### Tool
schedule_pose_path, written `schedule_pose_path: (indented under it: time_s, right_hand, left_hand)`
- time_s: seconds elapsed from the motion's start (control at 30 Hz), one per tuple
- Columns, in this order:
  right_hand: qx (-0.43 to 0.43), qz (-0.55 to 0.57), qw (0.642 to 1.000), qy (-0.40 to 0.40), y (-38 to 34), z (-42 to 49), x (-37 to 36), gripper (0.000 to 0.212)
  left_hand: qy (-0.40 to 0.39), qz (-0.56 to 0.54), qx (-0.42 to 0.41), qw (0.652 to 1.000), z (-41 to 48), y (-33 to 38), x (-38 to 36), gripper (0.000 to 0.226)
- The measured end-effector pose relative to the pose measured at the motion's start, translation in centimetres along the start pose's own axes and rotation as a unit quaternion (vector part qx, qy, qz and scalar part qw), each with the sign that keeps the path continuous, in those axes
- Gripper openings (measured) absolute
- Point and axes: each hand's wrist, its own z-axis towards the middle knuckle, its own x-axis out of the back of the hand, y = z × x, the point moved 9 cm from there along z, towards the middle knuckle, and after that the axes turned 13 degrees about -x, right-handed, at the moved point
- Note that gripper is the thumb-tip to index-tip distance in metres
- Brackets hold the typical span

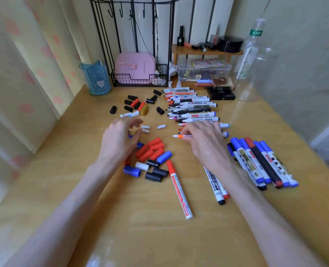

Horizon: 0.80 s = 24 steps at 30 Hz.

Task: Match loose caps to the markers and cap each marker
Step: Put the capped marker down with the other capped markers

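**Orange marker pinched; its cap not yet chosen**

The right grip pinches the orange marker close behind its bare nib, which points left. Whether the nib touches the worktop cannot be told. The left grip hovers with fingers loosely curled and nothing visibly held. Its fingertips are just beside the white caps, which lie between the two grips and slightly beyond the nib. Red caps and black caps are heaped near the left wrist. The uncapped row lies beyond the right grip, and the capped pile lies to its right.

Likely hazards:
- **Mismatch.** The white caps look alike, so one may be pressed on that does not fit, leaving the marker loosely sealed.
- **Smearing.** The pinch sits so near the nib that ink may mark the fingers or the worktop.
- **Rolling.** The caps are round, so a brush from the left wrist could scatter the heap.
- **Disorder.** The right forearm crosses capped markers and could drag them out of place.
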Motion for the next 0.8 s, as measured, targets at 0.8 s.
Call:
schedule_pose_path:
  time_s: [0.8]
  right_hand:
    - [-0.014, 0.073, 0.994, 0.074, 0.5, -1.5, 2.3, 0.022]
  left_hand:
    - [-0.083, -0.208, -0.067, 0.972, 0.4, 2.3, -3.2, 0.007]
